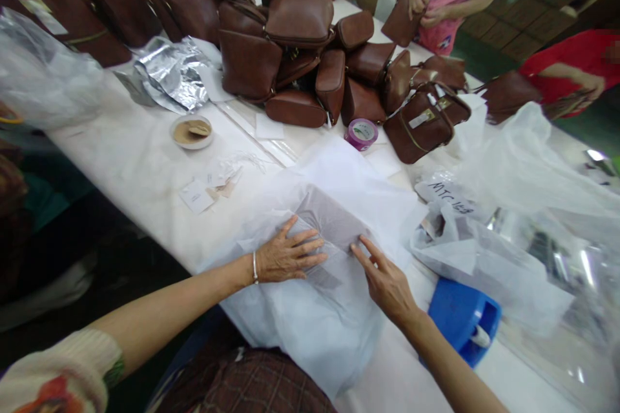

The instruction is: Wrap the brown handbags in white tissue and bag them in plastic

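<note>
A white fabric dust bag (310,310) lies on the white table (140,161) in front of me, with a dark shape showing through it near the top. My left hand (288,253) lies flat on the bag, fingers spread, a thin bracelet on the wrist. My right hand (385,281) rests on the bag's right side, two fingers stretched out onto the dark shape under the fabric. Neither hand holds anything.
Several brown leather handbags (295,58) are piled at the table's far side. A purple tape roll (361,133), a small dish (192,131), paper tags (208,188), silver foil (172,71) and clear plastic bags (523,232) lie around. A blue box (462,319) sits right. Other people handle bags beyond.
</note>
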Demonstrator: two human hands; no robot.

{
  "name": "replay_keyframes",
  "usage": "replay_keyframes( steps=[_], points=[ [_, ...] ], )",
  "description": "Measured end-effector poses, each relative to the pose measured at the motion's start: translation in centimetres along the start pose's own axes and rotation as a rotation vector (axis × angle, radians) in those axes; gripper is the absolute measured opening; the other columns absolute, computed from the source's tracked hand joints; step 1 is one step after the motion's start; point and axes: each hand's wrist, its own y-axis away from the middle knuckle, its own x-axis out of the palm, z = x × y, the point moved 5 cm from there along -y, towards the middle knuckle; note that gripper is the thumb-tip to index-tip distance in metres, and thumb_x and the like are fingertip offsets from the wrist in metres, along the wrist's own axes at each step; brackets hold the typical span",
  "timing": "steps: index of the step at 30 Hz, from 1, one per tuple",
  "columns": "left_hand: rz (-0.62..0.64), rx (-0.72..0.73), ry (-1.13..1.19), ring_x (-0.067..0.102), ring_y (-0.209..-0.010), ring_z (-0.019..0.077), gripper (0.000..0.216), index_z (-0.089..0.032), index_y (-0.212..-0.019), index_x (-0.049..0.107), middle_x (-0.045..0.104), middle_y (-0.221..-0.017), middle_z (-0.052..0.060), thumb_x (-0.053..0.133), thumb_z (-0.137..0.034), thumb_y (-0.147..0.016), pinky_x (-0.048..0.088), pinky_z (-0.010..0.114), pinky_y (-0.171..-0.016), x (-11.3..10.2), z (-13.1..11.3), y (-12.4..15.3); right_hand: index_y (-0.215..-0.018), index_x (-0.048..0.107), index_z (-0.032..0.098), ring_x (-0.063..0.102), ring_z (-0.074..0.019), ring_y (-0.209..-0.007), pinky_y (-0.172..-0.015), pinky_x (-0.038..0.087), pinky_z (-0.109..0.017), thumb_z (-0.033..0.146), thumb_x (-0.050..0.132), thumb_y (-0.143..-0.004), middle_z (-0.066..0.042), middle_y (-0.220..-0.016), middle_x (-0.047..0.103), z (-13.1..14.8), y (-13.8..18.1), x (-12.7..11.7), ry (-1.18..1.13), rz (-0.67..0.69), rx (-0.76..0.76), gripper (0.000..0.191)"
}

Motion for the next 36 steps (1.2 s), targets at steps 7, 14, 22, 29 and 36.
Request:
replay_keyframes(
  steps=[7,14,22,29,36],
  points=[
    [-0.015,-0.011,-0.002,0.032,-0.142,0.0280,0.060,-0.027,-0.144,0.043,0.053,-0.143,0.007,0.060,-0.049,-0.091,-0.013,0.065,-0.116,-0.2,0.0,-0.1,-0.139,0.050,0.012,0.061,-0.0204,-0.080,-0.067,0.052,-0.036,0.001,0.046,-0.087,-0.016,-0.151,0.043,-1.0,-2.4,-2.3,0.356,0.276,-0.429,0.053],
    [-0.021,-0.019,0.024,0.033,-0.142,0.0282,0.056,-0.028,-0.144,0.044,0.054,-0.143,0.007,0.058,-0.047,-0.093,-0.011,0.064,-0.117,-0.3,-0.1,-0.1,-0.148,0.039,0.023,0.052,-0.0280,-0.124,-0.096,0.044,-0.045,0.004,0.048,-0.089,-0.007,-0.155,0.039,-3.0,-2.9,-2.7,0.357,0.232,-0.497,0.063],
    [-0.020,-0.011,0.024,0.034,-0.141,0.0283,0.057,-0.026,-0.145,0.042,0.053,-0.144,0.007,0.058,-0.045,-0.094,-0.015,0.065,-0.115,-0.3,-0.1,-0.2,-0.151,0.032,0.030,0.039,-0.0303,-0.140,-0.114,0.031,-0.055,0.003,0.051,-0.086,-0.005,-0.157,0.036,-4.7,-4.6,-3.4,0.292,0.268,-0.656,0.073],
    [-0.015,-0.012,0.007,0.034,-0.141,0.0280,0.052,-0.028,-0.144,0.044,0.053,-0.144,0.007,0.056,-0.043,-0.095,-0.013,0.065,-0.116,-0.2,-0.1,-0.1,-0.150,0.033,0.031,0.037,-0.0282,-0.141,-0.115,0.031,-0.056,0.002,0.050,-0.087,-0.004,-0.155,0.040,-8.0,-6.0,-4.6,0.257,0.282,-0.667,0.072],
    [-0.046,-0.014,-0.014,0.033,-0.142,0.0272,0.051,-0.029,-0.142,0.046,0.054,-0.143,0.006,0.056,-0.044,-0.095,-0.010,0.065,-0.117,-0.2,-0.1,0.0,-0.149,0.037,0.025,0.035,-0.0296,-0.143,-0.117,0.024,-0.060,0.021,0.058,-0.093,-0.013,-0.152,0.042,-2.1,-7.6,-7.8,0.149,-0.118,-0.135,0.060]
  ],
)
